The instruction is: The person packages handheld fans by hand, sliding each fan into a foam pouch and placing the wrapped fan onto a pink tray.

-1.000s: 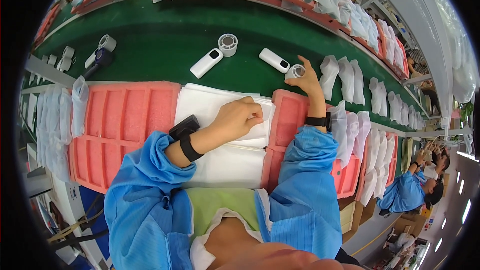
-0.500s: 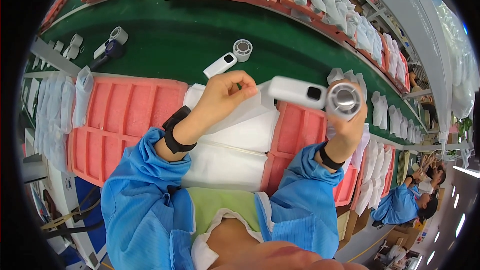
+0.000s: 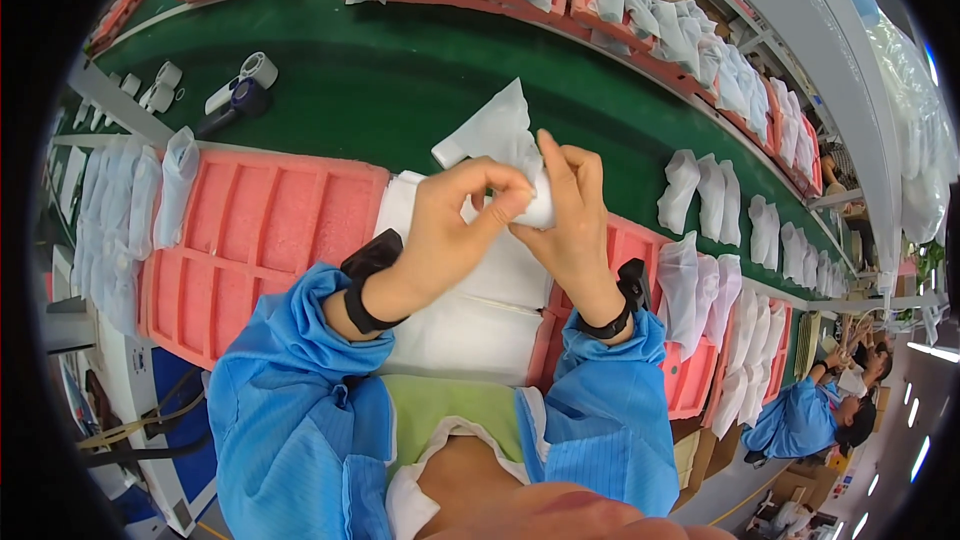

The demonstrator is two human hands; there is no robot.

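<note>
Fan (image 3: 541, 204) gripped by right hand (image 3: 574, 215), bag (image 3: 508, 122) apparently pinched by left hand (image 3: 452, 232); looks partly bagged. Bagged units (image 3: 680, 190) lined up at 3 o'clock, bare fans (image 3: 258, 70) left at 10.

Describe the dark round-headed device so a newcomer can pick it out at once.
Find the long green surface beyond the pink tray on the left. Just past that tray's far edge, two round-headed devices lie close together. Yours is the dark navy device; its neighbour, the white device, is pale throughout.
</note>
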